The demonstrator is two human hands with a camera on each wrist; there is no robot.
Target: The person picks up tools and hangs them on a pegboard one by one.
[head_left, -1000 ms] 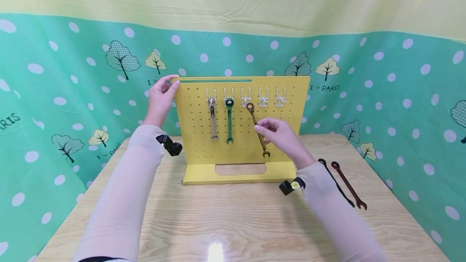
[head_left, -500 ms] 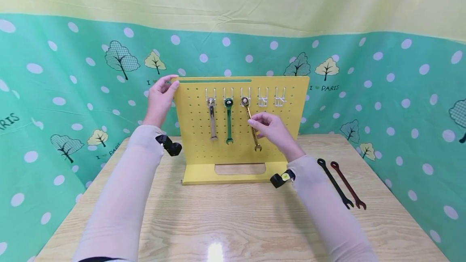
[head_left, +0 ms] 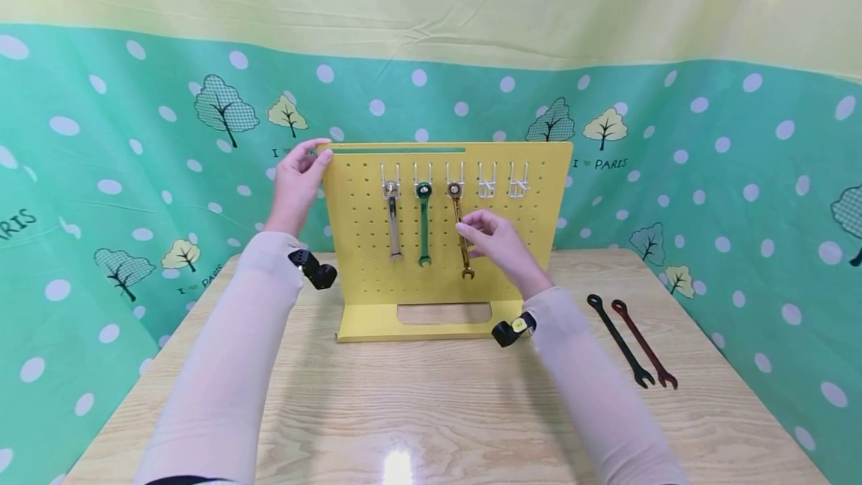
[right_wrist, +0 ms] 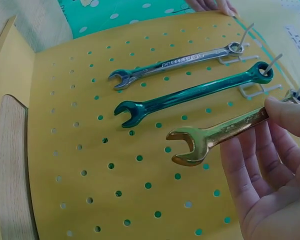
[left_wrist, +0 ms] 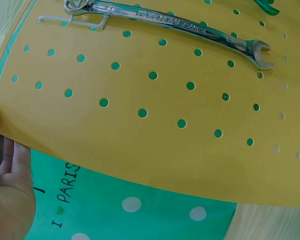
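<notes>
Dotted green cloth (head_left: 377, 126) behind a wooden table (head_left: 404, 395); gold wrench (right_wrist: 230, 129) at the third hook (head_left: 462, 171)

The gold wrench's ring sits around the hook's prong, its shank pinched between thumb and fingers of the right hand (head_left: 494, 238) (forearm slanting in from the lower right); this looks like the seating step, and the next move would call for loosening that pinch without dragging the ring off. Green wrench (head_left: 424, 227) and silver wrench (head_left: 395, 227) hang alongside on the yellow pegboard (head_left: 364, 275), its upper left corner gripped by the left hand (head_left: 296, 185), thumb in front, arm reaching forward
</notes>
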